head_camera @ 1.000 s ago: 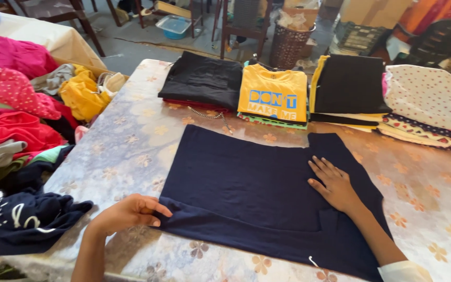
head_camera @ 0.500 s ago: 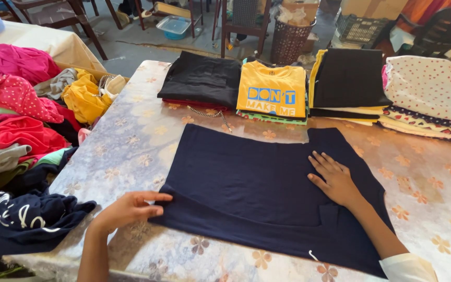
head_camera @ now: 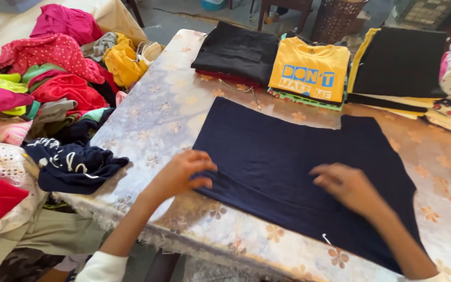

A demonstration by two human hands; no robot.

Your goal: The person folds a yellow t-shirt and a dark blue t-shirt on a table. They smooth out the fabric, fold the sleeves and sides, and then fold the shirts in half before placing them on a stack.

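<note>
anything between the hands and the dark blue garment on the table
Nothing visible. The left hand pinches the left edge of the navy garment, and the right hand rests flat on top of it. The folded piles, like the yellow shirt, lie beyond it.

folded yellow tee (head_camera: 310,73) & black stacks (head_camera: 237,51) at back, heap of loose clothes (head_camera: 48,99) on left

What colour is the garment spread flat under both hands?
Plain dark navy garment, seen best in the head view.
</note>
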